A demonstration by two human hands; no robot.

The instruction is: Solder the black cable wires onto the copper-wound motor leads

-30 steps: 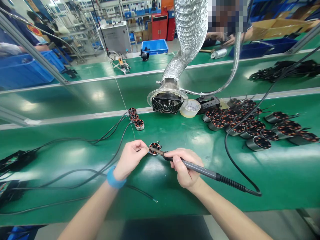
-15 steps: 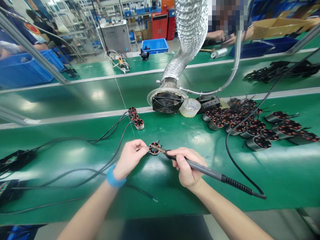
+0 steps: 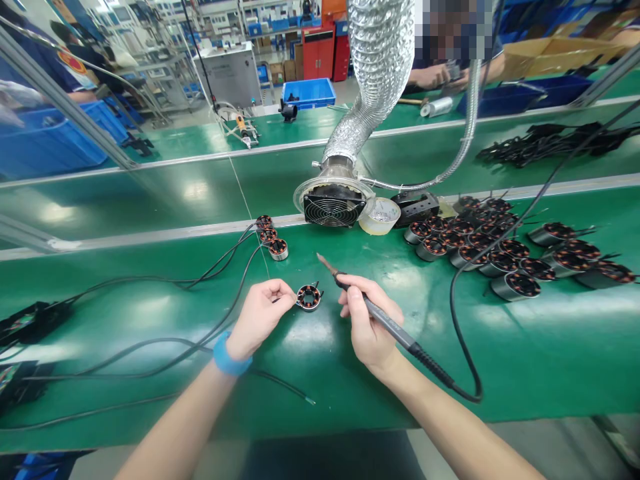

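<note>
In the head view a round motor stator [image 3: 309,297] with copper coils and a metal rim lies on the green bench. At its left side my left hand [image 3: 267,310] pinches a thin wire, mostly hidden by the fingers; whether the fingers touch the rim I cannot tell. My right hand [image 3: 373,320] is wrapped round the grey handle of a soldering iron [image 3: 387,320]. The iron's tip points up and left, above and to the right of the stator, apart from it.
Several stators [image 3: 500,257] stand at the right, and three cabled ones [image 3: 278,249] at the back left. A fume-extraction fan [image 3: 334,210] on a silver duct [image 3: 383,53] hangs behind, beside a round tub [image 3: 381,217]. Black cables [image 3: 150,370] cross the left. A co-worker's hands [image 3: 433,75] show opposite.
My right hand has drawn the soldering iron's tip off the stator, up and slightly right, and the handle is steeper. My left hand stays at the stator.
</note>
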